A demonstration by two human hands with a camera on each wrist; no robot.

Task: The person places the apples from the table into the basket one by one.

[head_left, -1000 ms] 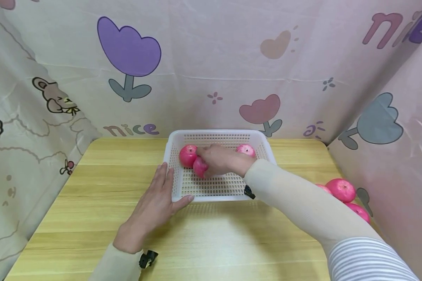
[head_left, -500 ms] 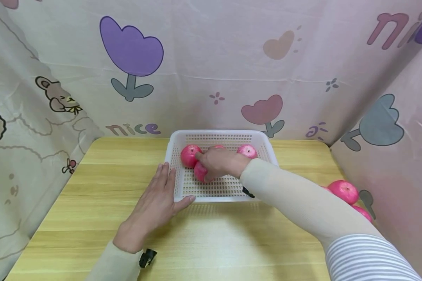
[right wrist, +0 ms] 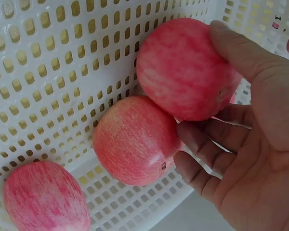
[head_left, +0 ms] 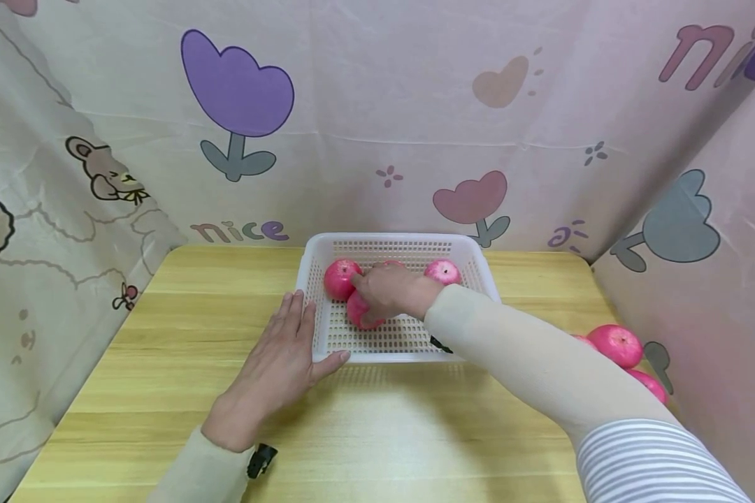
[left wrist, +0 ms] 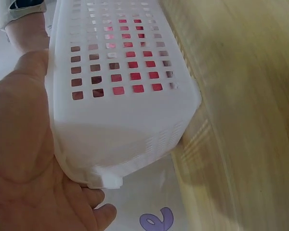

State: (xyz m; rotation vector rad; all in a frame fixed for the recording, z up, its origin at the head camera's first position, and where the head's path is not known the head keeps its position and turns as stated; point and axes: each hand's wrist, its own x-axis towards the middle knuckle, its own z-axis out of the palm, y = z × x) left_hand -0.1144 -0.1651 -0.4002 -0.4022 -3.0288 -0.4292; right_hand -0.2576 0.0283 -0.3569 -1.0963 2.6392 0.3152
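In the head view, a white plastic basket (head_left: 384,357) lies with its long axis running left to right, its back rim near the printed cloth (head_left: 352,84). The left hand (head_left: 279,346) rests at its front left corner, fingers straight along the side, thumb extended on the front rim. The right hand (head_left: 390,290) reaches inside and holds a pink apple (head_left: 356,307) toward the left end. Perforated floor shows between that apple and the front wall; wooden tabletop (head_left: 377,433) stretches left and in front of the basket. More apples (head_left: 615,345) sit at the table's right side, partly behind the sleeve (head_left: 522,363).

The left wrist view shows the basket's end wall, with red showing through its square holes, and the palm against the rim.

In the right wrist view, thumb and fingers curve around the held apple, whose dimple faces the palm. A second apple (right wrist: 137,142) touches it; a third (right wrist: 45,197) lies apart, lower left.
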